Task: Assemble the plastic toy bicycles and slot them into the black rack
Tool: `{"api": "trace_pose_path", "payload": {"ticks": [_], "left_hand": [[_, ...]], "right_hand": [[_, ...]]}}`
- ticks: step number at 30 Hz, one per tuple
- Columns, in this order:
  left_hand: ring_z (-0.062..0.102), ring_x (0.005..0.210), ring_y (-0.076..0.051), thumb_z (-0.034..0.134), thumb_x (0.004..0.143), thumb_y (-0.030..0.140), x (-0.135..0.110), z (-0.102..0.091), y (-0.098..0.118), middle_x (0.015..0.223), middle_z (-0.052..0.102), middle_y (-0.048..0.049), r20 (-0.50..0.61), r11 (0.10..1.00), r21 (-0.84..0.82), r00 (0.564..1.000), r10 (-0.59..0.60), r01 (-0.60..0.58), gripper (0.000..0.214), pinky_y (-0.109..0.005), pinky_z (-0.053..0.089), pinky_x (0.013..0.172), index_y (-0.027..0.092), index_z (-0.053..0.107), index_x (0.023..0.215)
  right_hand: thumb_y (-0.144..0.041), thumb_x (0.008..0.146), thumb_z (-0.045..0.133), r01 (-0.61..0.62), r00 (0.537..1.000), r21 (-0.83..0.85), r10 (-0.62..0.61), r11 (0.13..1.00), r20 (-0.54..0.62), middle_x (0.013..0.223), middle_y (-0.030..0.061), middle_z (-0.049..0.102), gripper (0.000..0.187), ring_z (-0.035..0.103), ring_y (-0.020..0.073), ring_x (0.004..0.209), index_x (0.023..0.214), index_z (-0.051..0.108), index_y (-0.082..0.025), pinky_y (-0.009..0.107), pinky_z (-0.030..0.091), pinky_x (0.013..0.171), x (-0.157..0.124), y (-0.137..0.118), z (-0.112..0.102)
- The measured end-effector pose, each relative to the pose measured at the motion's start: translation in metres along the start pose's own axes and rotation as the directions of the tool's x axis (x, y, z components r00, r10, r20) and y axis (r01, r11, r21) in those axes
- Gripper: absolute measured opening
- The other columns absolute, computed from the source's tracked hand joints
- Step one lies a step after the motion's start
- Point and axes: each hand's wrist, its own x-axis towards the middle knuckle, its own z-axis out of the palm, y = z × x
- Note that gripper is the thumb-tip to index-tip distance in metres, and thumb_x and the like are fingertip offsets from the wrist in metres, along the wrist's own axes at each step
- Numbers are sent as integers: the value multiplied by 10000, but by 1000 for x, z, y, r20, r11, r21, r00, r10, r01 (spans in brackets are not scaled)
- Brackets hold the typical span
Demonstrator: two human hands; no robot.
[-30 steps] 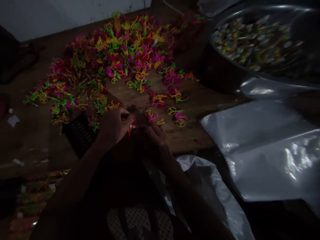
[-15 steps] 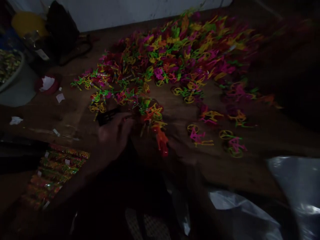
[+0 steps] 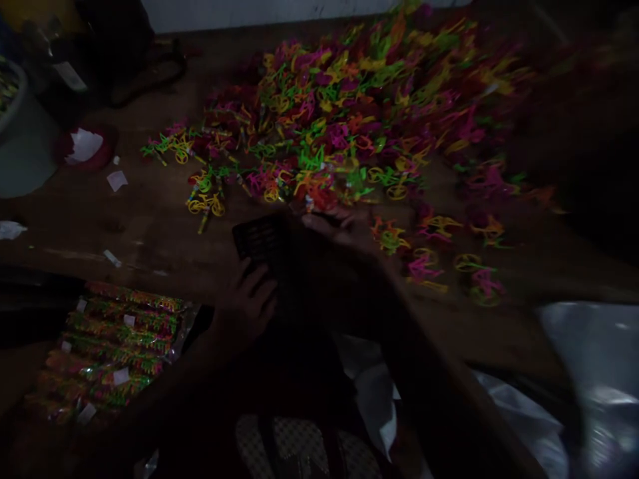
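The scene is very dark. My left hand [image 3: 249, 296] has its fingers curled at the left edge of a black slotted plastic piece [image 3: 264, 233], which lies tilted in front of me. My right hand [image 3: 339, 226] reaches to the near edge of a heap of small bright plastic toys [image 3: 344, 100]. Its fingers are drawn together beside an orange-red toy [image 3: 319, 189]; what lies between them is too dark to make out. A yellow toy bicycle [image 3: 206, 205] rests left of the black piece. More toy bicycles, one pink and yellow [image 3: 423, 266], lie right of my right hand.
At the lower left are clear packs of bundled toys [image 3: 120, 339] with white labels. A pale bucket [image 3: 24, 153] and a red dish [image 3: 84, 150] with paper stand on the left of the wooden table [image 3: 154, 239]. Clear plastic bags [image 3: 594, 359] lie at the right.
The black slotted piece has come nearer and more into view, with my left hand lower on it. My right hand has moved up to the heap. The red-orange toy near it earlier no longer shows there.
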Motion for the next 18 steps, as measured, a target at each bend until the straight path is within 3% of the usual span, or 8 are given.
{"api": "trace_pose_path", "payload": {"ticks": [3, 6, 10, 13, 15, 18], "left_hand": [[538, 1302, -386, 617, 938, 283, 5, 7, 12, 1267, 672, -143, 3, 1000, 26, 1000, 16, -16, 246, -540, 533, 1020, 167, 713, 1132], [561, 1269, -393, 632, 934, 332, 5, 10, 17, 1264, 681, -135, 12, 997, 72, 1000, 26, -26, 273, -534, 549, 971, 186, 718, 1148], [592, 1213, -414, 640, 919, 449, 3, 14, 29, 1283, 682, -138, 25, 986, 161, 998, -52, 48, 407, -541, 557, 903, 201, 693, 1236], [583, 1221, -433, 617, 910, 538, 4, 15, 40, 1322, 652, -188, 15, 983, 170, 997, -78, 75, 539, -555, 541, 922, 158, 663, 1290], [623, 1172, -371, 573, 952, 488, 5, 10, 38, 1257, 685, -182, -27, 992, 115, 999, -38, 41, 467, -491, 545, 949, 126, 685, 1224], [666, 1084, -232, 489, 1005, 235, 13, -7, 14, 1146, 733, -101, -41, 999, 31, 998, -42, 43, 260, -357, 545, 967, 158, 697, 1141]], "right_hand": [[-488, 654, 840, -6, 998, -73, 2, 997, -63, 818, -8, 762, 271, 680, 197, 781, 795, 780, -264, 355, 559, 741, 14, 2, -27], [-489, 671, 830, 35, 999, -136, -37, 990, -17, 787, -12, 756, 242, 691, 207, 790, 738, 770, -265, 378, 571, 778, 6, -5, -28], [-439, 744, 779, 140, 990, -178, -143, 974, -2, 800, 1, 742, 202, 691, 211, 824, 683, 736, -251, 362, 553, 771, -30, -17, 8], [-393, 813, 692, 83, 992, -191, -100, 978, -82, 834, 8, 725, 162, 667, 194, 823, 767, 728, -242, 343, 531, 779, -52, -21, 40], [-403, 808, 668, 2, 994, -209, -26, 978, -109, 749, 2, 677, 195, 615, 170, 727, 739, 690, -222, 310, 504, 697, -58, -20, 52], [-428, 785, 677, -93, 989, -288, 54, 953, -140, 631, -17, 585, 265, 509, 137, 616, 659, 616, -202, 277, 420, 577, -58, -13, 51]]}}
